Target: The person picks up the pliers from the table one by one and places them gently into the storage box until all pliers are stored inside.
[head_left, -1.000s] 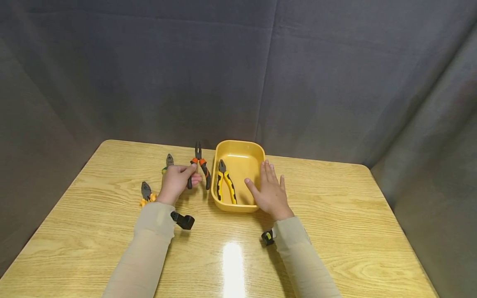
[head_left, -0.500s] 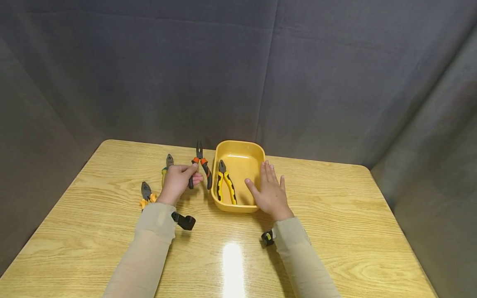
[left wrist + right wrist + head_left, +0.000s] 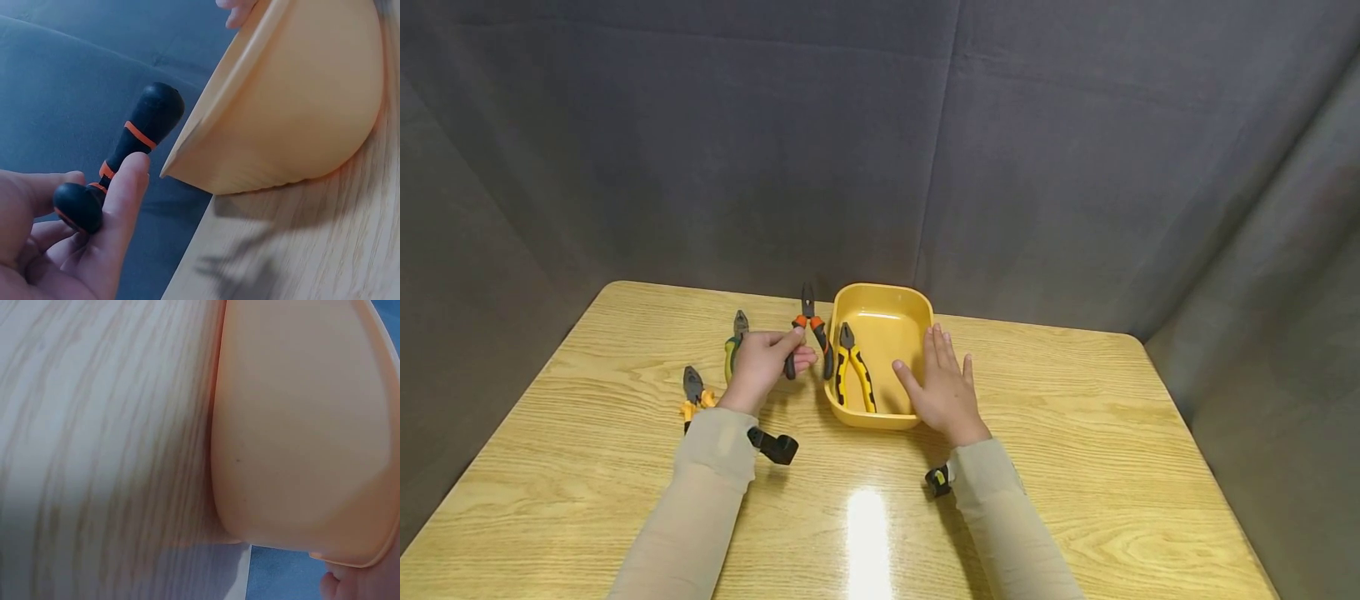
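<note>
My left hand [image 3: 765, 364] pinches one handle of the black-and-orange long-nose pliers [image 3: 827, 358], held above the table just left of the yellow bin [image 3: 891, 421]. Their nose points away and the handles are spread; in the left wrist view the handle ends [image 3: 156, 112] show close to the bin's rim. Inside the bin, along its left side, lie yellow-and-black pliers [image 3: 863, 379]. With fingers straight, my right hand [image 3: 947, 392] rests against the bin's right rim. In the right wrist view the bin's outer wall [image 3: 300, 437] hides most of that hand.
Green-handled pliers [image 3: 731, 354] lie left of my left hand, partly covered by it. Nearer on the left are orange-handled pliers [image 3: 694, 392], partly behind the wrist. A grey curtain [image 3: 775, 150] hangs behind the wooden table [image 3: 1112, 458].
My left hand has shifted slightly right with the long-nose pliers, bringing them up to the bin's left rim. The right hand and the bin have stayed in place.
</note>
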The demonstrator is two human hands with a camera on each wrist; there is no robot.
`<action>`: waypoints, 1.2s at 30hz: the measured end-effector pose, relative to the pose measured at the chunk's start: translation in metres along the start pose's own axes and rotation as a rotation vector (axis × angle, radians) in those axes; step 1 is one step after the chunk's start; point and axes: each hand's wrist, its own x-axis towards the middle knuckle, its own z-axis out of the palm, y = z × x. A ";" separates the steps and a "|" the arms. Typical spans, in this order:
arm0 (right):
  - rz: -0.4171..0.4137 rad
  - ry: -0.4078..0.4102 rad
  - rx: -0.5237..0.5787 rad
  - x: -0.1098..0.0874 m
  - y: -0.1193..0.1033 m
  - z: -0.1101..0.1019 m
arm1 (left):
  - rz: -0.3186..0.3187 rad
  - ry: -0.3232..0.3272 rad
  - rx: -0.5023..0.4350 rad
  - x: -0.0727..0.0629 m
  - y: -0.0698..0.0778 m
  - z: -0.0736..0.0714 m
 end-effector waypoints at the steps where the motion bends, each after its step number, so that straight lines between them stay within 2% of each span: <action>1: 0.000 0.001 0.002 0.000 0.000 0.000 | 0.000 -0.002 0.003 0.000 0.000 0.000; 10: 0.001 0.006 0.001 0.001 0.001 0.001 | 0.010 -0.018 -0.020 0.001 0.000 0.005; 19: -0.002 0.003 0.004 0.001 0.001 0.002 | -0.013 -0.047 -0.087 -0.001 -0.002 0.014; 36: -0.003 0.011 0.004 0.000 0.001 0.001 | -0.001 -0.056 -0.109 -0.004 -0.006 0.032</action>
